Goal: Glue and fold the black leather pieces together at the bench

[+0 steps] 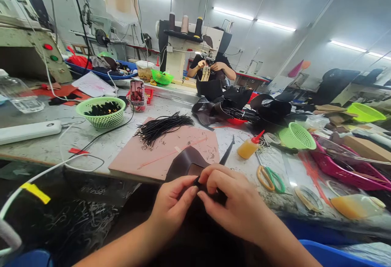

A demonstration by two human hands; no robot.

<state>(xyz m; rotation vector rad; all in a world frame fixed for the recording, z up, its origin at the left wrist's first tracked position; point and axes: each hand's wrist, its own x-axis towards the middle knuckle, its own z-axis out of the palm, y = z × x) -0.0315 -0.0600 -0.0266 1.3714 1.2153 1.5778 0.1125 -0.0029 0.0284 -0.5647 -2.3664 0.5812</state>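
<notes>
My left hand [172,205] and my right hand [232,202] meet at the table's front edge, both pinching a dark brown leather piece [187,163] that curves up between them. The fingertips of both hands close on its black lower edge. Behind the leather lies a pink work board [159,153] with a bundle of black cords [163,128] on it. What sits under my fingers is hidden.
A glue bottle with a red tip [249,146], scissors [271,178], green baskets [102,112] [297,136], a pink tray [345,165] and a phone [137,92] lie around. Black leather is piled [232,108] farther back. Another person [212,69] works at a sewing machine opposite.
</notes>
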